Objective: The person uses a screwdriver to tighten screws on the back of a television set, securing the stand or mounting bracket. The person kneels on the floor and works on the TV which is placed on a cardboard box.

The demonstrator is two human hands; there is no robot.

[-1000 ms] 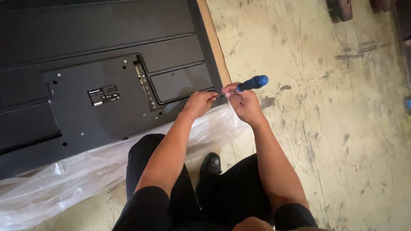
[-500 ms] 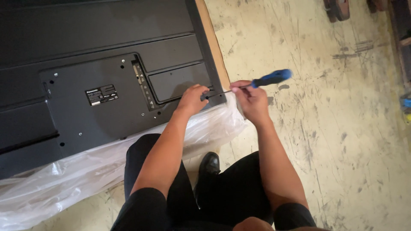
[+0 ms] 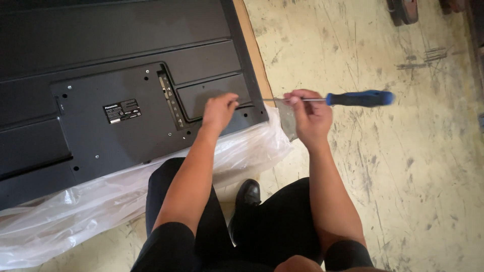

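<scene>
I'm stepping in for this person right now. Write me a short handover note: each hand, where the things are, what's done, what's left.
Left hand: fingertips on the TV back panel near its right edge.
Right hand: off the panel, pinching the shaft of the blue-handled screwdriver, which lies level with its handle pointing right; a small grey plate is in the same hand.
TV lies face down on plastic wrap.
Done: plate seems off.
Left: cannot tell which screws remain.

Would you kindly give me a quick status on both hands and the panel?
Left hand fingertips on the black back panel near its lower right corner. Right hand grips a blue-handled screwdriver, shaft level, tip off the panel. Nothing between them.
</scene>
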